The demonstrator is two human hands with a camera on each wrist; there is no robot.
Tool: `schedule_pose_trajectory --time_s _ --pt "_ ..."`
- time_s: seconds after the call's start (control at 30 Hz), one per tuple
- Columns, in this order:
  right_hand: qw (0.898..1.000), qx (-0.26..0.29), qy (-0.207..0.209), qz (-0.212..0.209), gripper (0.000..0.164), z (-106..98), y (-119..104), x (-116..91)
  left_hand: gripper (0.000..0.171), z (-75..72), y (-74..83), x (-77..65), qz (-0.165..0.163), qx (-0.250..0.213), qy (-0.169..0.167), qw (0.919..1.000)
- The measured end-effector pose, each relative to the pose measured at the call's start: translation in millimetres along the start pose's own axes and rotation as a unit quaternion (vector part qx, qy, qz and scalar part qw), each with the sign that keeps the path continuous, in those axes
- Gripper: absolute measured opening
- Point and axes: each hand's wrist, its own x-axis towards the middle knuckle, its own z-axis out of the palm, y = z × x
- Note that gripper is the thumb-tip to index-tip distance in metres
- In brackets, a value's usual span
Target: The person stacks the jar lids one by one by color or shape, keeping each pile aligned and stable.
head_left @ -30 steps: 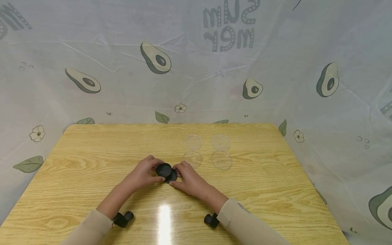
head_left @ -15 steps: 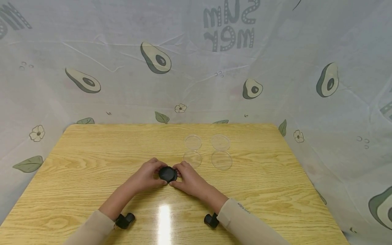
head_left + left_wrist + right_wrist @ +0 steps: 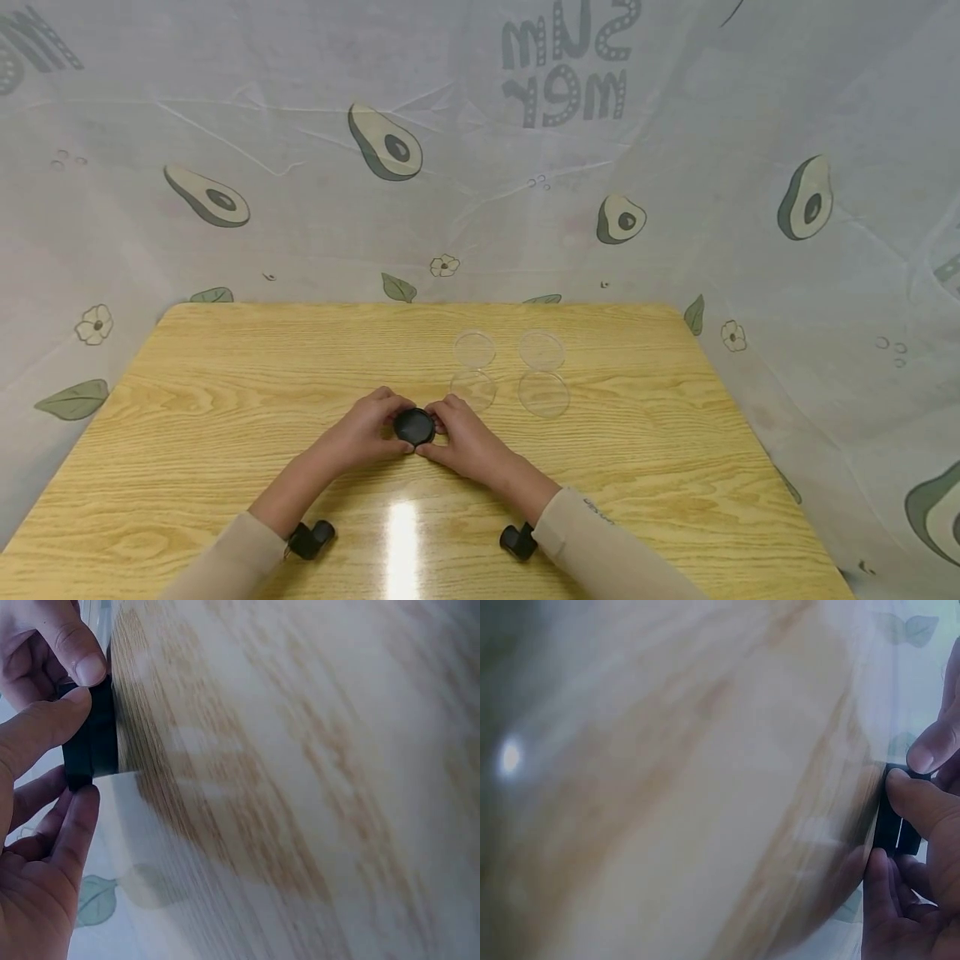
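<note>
Four clear discs [image 3: 543, 393] beyond the right hand [image 3: 463, 440] and black discs [image 3: 414, 427]

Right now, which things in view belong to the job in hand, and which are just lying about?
In the job, apparently: stacked round black pieces, left hand, right hand.
Lying about, not held: four clear discs (possibly related); patterned cloth, only backdrop.

A yellow wood-grained table [image 3: 645, 467] spreads across the lower half of the head view, a bright glare [image 3: 402, 550] at bottom centre; four clear discs [image 3: 543, 393] lie on it in two rows around mid-frame, and a black stack [image 3: 414, 426] sits lower, slightly left
</note>
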Motion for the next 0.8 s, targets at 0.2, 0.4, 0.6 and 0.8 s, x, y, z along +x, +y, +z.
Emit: schedule_pose_trajectory --time_s 0.2,0.4,0.6,0.8 --pt "1.0 0.015 0.002 0.009 0.049 0.8 0.3 0.5 0.05 -0.2 -0.2 -0.5 0.009 0.006 -0.003 0.9999" --pt "1.0 0.022 0.004 0.009 0.051 0.5 0.9 0.4 0.05 2.4 -1.0 0.3 0.012 0.007 0.0 0.9999" --pt "1.0 0.023 0.005 0.006 0.051 0.7 2.7 0.4 0.05 4.7 -0.2 0.9 0.011 0.01 0.01 0.9998" --pt "1.0 0.027 0.006 0.004 0.051 1.5 4.1 0.6 0.051 5.3 1.3 0.1 0.008 0.02 0.012 0.9997"
